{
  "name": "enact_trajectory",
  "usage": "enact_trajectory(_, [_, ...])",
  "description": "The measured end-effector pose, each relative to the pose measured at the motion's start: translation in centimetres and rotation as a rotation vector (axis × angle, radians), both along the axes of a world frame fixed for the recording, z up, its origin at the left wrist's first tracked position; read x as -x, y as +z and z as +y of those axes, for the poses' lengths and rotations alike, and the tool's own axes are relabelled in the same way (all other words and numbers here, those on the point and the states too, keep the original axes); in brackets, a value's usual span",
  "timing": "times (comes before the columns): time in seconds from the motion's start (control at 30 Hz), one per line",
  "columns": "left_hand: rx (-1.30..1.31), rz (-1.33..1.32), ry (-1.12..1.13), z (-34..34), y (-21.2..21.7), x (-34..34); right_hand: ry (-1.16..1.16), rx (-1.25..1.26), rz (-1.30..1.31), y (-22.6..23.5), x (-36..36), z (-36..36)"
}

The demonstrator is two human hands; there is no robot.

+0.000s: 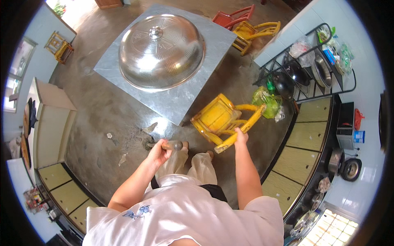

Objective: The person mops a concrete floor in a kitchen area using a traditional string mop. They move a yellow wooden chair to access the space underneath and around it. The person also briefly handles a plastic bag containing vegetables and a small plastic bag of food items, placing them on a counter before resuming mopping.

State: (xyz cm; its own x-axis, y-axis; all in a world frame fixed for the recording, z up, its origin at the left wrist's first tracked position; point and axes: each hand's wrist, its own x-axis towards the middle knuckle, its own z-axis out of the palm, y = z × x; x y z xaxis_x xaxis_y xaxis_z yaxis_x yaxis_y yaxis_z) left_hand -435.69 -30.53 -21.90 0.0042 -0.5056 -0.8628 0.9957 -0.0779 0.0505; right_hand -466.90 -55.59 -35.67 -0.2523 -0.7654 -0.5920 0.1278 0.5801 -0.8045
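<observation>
My right hand (241, 137) grips the curved top rail of a small yellow wooden chair (217, 115). The chair is tilted in front of me, beside the near corner of the table. In my left hand (158, 153) is a long-handled stick (173, 145), closed in my fingers. Its rounded brown end points up toward me. The lower part is mostly hidden behind the hand, with a dark bit (147, 143) showing near the floor, so I cannot tell what tool it is.
A grey square table (172, 102) ahead bears a large domed metal cover (162, 53). Red (234, 17) and yellow (246, 35) chairs stand beyond it. Green bags (266, 100) lie by a black rack (301, 69) at right. Cabinets (295, 156) line the right side. Wet patches mark the floor.
</observation>
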Motion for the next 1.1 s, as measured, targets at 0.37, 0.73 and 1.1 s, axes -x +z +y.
enact_trajectory(0.37, [-0.225, -0.164, 0.045, -0.6, 0.8, 5.7, 0.163, -0.034, -0.199, -6.5, -10.7, -10.0])
enact_trajectory(0.73, [-0.153, -0.18, 0.308, -3.1, -1.9, 6.0, 0.247, -0.297, -0.334, -10.1, -4.5, -14.5])
enact_trajectory(1.1, [-0.05, -0.097, 0.774, -2.3, -4.8, 3.7, 1.252, 0.376, -0.803, 22.0, -18.5, 7.6])
